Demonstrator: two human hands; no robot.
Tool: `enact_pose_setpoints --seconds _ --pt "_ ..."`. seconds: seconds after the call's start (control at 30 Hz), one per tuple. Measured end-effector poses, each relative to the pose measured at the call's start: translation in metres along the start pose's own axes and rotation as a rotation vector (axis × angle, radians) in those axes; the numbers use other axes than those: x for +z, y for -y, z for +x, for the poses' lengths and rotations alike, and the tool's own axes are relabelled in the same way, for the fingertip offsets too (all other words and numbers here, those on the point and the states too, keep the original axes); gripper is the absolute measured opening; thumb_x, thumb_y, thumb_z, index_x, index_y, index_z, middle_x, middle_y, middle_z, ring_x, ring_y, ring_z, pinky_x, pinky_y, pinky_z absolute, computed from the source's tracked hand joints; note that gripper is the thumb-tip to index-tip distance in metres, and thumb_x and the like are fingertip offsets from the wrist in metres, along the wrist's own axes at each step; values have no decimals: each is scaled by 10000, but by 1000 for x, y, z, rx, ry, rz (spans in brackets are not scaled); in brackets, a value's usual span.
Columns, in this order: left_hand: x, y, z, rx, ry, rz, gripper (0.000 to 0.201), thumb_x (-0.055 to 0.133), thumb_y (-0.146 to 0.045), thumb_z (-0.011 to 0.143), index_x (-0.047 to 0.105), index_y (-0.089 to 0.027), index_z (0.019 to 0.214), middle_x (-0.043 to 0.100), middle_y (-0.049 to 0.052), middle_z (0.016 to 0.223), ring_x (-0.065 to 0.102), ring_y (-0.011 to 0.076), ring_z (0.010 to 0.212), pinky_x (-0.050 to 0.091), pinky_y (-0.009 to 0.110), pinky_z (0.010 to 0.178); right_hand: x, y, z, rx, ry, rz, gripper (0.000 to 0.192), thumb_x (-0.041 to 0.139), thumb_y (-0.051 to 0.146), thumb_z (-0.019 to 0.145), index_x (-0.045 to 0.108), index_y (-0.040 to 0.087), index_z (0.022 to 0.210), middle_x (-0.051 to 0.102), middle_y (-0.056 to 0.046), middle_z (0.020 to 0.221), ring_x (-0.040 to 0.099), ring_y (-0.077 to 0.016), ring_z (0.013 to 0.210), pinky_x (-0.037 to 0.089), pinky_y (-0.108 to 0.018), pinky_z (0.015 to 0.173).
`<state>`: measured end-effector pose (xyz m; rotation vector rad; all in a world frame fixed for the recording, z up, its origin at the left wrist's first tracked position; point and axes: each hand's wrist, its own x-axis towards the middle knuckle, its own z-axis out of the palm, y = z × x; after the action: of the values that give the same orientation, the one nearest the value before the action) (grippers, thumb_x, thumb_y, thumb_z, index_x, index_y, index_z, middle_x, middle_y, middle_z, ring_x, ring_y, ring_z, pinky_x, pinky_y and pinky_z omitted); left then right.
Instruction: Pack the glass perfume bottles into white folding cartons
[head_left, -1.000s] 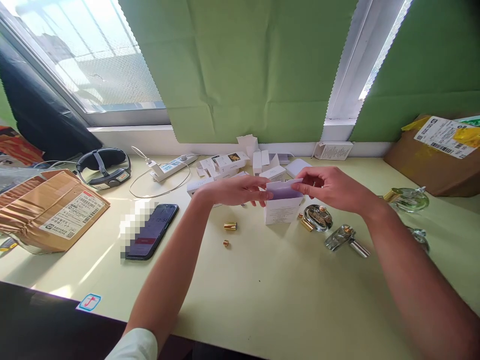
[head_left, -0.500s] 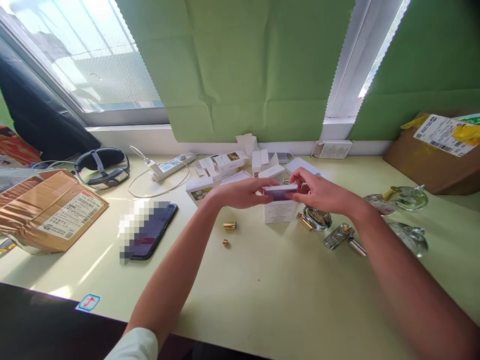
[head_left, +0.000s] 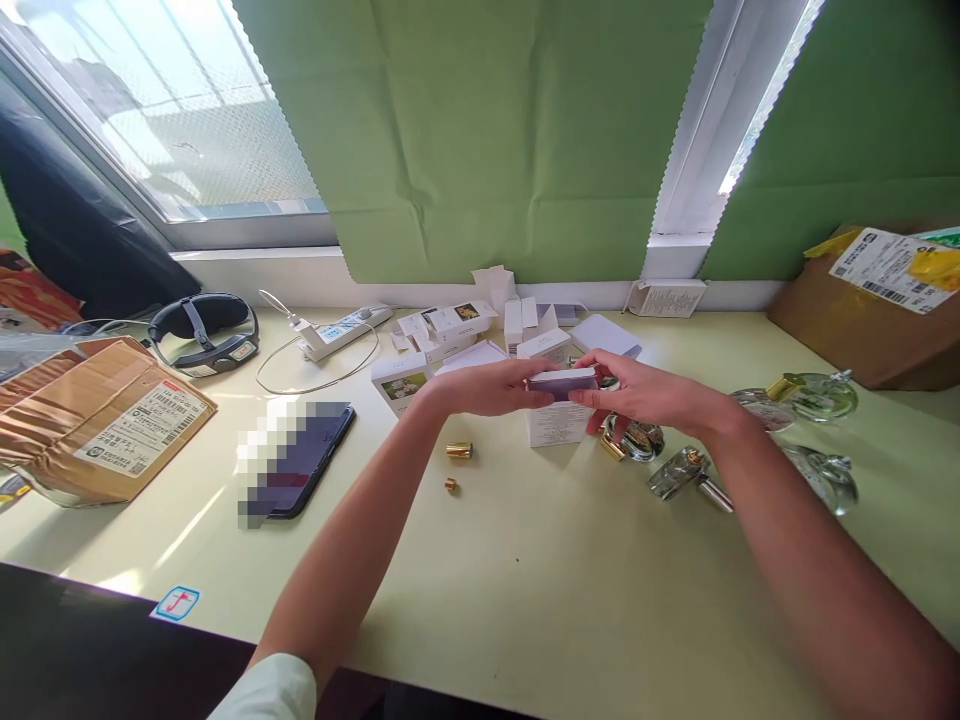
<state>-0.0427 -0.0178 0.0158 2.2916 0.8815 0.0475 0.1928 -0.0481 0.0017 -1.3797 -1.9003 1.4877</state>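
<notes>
Head view: both hands meet over a small white box [head_left: 556, 422] that stands upright on the pale green bench [head_left: 525, 600], and everything else is placed from that box. The left hand [head_left: 487, 388] pinches the left end of the box's top flap, fingers closed on it. The right hand [head_left: 645, 392] grips the right end of the same flap, thumb on top, so the lid lies flat across the opening. Just right of the box lie a round glass bottle [head_left: 637, 437] and a clear bottle with a metal sprayer [head_left: 686, 474]. Left of the box, two gold caps [head_left: 459, 451] rest near each other. Behind the box sits a cluster of white cartons [head_left: 457, 330]. Well to the left of the box lies a dark phone [head_left: 304, 460].
</notes>
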Motion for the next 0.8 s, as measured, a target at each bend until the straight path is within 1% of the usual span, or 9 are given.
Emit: enact_pose_setpoints --seconds 0.13,0.37,0.5,0.63,0.8 --pt "0 1 1 5 16 -64 351 446 -341 945 523 -210 1262 595 38 1018 494 136 838 377 239 703 0 -3 4 25 -4 48 480 731 450 804 480 253 1162 566 -73 1133 733 -226 845 586 -271 550" --pt "2 0 2 -37 14 -110 395 467 -334 923 518 -230 1301 599 26 1022 485 130 831 390 242 716 -1 -6 5 38 1 109 368 726 401 820 536 252 1098 596 -68 1079 738 -234 842 585 -272 540" --pt "1 -1 3 -25 5 -104 413 484 -336 918 520 -223 1313 600 25 1005 487 126 831 386 231 705 1 -7 6 35 -19 122 398 762 384 783 558 254 1100 617 -76 1078 740 -247 841 582 -275 516" --pt "0 -1 3 -31 6 -113 386 496 -329 916 540 -233 1287 593 15 989 484 117 813 388 215 679 2 -6 6 54 -52 106 425 759 371 783 552 256 1137 600 -88 1077 740 -260 836 592 -295 503" --pt "0 0 3 -37 -3 -96 385 517 -346 906 554 -246 1276 600 13 1007 492 116 821 388 208 664 4 -6 5 45 -49 121 403 759 360 783 566 259 1122 589 -96 1071 737 -269 833 626 -336 530"
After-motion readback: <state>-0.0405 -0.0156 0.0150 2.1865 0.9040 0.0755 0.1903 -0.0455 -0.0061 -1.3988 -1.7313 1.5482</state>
